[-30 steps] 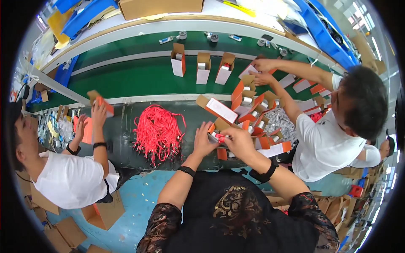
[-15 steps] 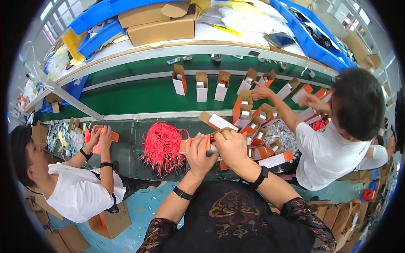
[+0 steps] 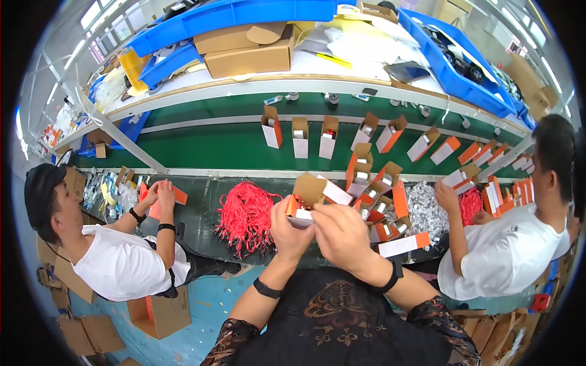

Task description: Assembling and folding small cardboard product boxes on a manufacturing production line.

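In front of my chest, a small white and orange cardboard box (image 3: 310,189) is held with its brown flap standing up. Something red and something white show at its open top. My left hand (image 3: 290,235) is closed around the box's left side. The fingers of my right hand (image 3: 343,236) are pressed together at its near right edge; what lies under the fingertips is hidden. A pile of red lanyards (image 3: 246,213) lies on the dark bench just left of my hands. Several open boxes (image 3: 361,177) with silver-white cylindrical items crowd together to the right.
Beyond, more open boxes (image 3: 300,145) stand in a row on the green conveyor (image 3: 201,146), under a shelf (image 3: 256,85). A heap of small clear-white pieces (image 3: 425,207) lies on the bench. Co-workers (image 3: 116,256) sit on both sides; the left one handles an orange box.
The box has tipped so its open top and raised flap show, and my right hand has come away from over its top. The right co-worker's arms have drawn back from the conveyor boxes.
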Available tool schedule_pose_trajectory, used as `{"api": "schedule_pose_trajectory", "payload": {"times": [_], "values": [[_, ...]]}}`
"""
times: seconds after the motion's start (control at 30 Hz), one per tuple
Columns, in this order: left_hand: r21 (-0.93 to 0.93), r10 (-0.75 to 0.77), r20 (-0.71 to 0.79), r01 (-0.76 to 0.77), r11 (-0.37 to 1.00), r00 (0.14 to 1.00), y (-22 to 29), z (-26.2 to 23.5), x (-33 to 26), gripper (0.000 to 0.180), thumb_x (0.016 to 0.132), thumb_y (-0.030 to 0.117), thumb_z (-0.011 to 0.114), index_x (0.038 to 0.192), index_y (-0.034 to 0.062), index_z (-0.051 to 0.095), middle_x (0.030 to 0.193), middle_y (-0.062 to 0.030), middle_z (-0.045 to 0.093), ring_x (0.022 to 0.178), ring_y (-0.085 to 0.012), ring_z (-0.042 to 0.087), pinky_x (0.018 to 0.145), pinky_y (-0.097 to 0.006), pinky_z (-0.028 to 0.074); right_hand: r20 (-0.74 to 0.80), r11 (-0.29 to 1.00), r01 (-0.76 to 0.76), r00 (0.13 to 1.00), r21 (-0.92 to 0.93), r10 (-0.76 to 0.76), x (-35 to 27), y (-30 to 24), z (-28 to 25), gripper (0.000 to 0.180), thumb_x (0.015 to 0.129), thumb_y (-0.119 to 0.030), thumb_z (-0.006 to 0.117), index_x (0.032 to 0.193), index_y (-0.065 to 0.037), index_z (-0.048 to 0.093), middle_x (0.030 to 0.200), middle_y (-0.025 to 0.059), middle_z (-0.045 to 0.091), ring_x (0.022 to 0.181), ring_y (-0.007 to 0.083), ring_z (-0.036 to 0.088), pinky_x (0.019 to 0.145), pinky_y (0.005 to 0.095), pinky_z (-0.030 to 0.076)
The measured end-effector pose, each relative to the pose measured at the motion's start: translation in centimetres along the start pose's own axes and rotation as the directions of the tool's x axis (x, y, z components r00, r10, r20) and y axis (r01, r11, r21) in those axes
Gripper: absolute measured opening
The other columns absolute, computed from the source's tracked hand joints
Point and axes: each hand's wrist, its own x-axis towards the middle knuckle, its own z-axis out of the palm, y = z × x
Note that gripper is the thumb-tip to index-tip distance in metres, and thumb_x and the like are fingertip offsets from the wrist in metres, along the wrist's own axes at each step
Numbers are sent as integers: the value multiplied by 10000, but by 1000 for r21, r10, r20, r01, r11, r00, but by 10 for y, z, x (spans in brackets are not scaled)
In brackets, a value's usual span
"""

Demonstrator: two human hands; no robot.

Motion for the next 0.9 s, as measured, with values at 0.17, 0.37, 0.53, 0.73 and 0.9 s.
{"api": "schedule_pose_trajectory", "payload": {"times": [0.17, 0.37, 0.53, 0.73, 0.9], "values": [[-33, -96, 176, 104, 994, 980, 37, -13, 6, 843, 627, 251, 911, 1294, -28, 477, 1163, -209, 555, 1069, -368, 586, 905, -444, 495, -35, 942, -201, 975, 269, 218, -5, 17, -5, 434, 745, -156, 805, 1146, -43, 683, 1274, 185, 548, 1135, 339, 567, 906, 407, 495], [2, -113, 378, 121, 993, 919, 51, -21, -3, 945, 627, 272, 896, 1357, -48, 389, 1176, -237, 532, 1076, -366, 586, 913, -444, 499, 32, 868, -179, 982, 464, 185, -26, 43, 10, 442, 776, -176, 799, 1206, -117, 712, 1319, 196, 500, 1213, 345, 517, 1003, 437, 438], [11, -113, 425, 119, 993, 898, 53, -23, -14, 944, 624, 247, 875, 1367, -52, 376, 1171, -236, 543, 1067, -380, 596, 915, -446, 503, -80, 936, 35, 997, 349, -8, -31, 38, 2, 342, 713, -139, 846, 1013, -56, 705, 1145, 152, 639, 1015, 344, 634, 868, 407, 523], [21, -160, 438, 167, 986, 884, 54, -23, -15, 866, 600, 170, 876, 1303, -32, 412, 1218, -232, 533, 1135, -394, 573, 971, -443, 479, 84, 777, -235, 970, 584, 230, -27, 36, -3, 323, 706, -98, 829, 968, -14, 660, 1049, 153, 682, 952, 309, 671, 817, 384, 550], [0, -50, 393, 54, 999, 918, 55, -23, -12, 741, 627, 179, 863, 1224, 11, 458, 1157, -201, 546, 1071, -389, 586, 892, -451, 506, 179, 849, -313, 949, 426, 260, -19, 24, -11, 305, 787, -92, 773, 1059, 24, 699, 1163, 191, 687, 1096, 319, 667, 924, 372, 537]]}}
